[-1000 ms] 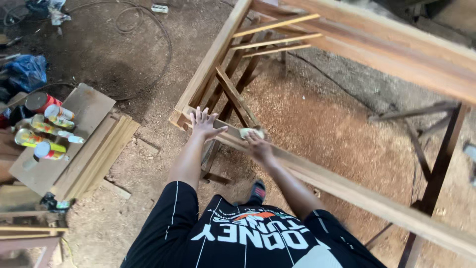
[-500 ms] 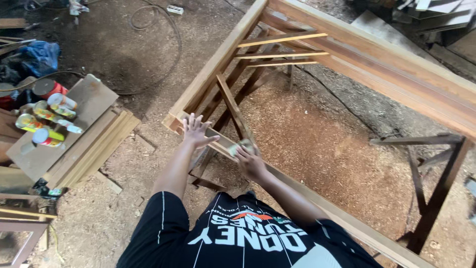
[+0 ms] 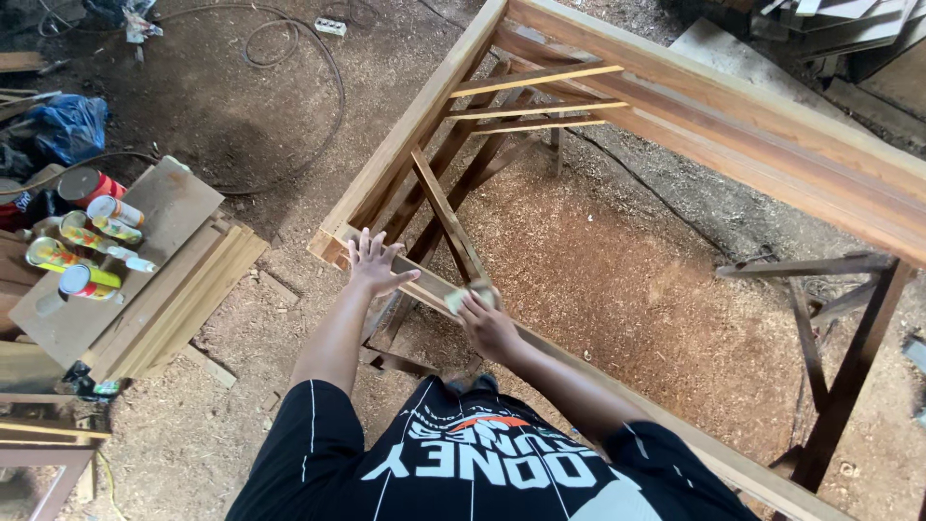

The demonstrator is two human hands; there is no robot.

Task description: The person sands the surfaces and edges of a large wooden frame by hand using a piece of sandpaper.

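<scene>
My right hand [image 3: 490, 323] has slid a little further along the near rail [image 3: 424, 286] of the wooden frame [image 3: 694, 106], fingers closed over a small pale sanding pad [image 3: 461, 295] at frame centre, so the rubbing is moving on. My left hand [image 3: 374, 262] stays flat, fingers spread, near the corner. The rail's long axis runs from centre left down toward the lower right.

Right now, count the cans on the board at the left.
4 cans on the board: a red one at the top, a pale one beside it, a yellow one lower left, another nearest. More may be hidden at the frame's edge.
</scene>
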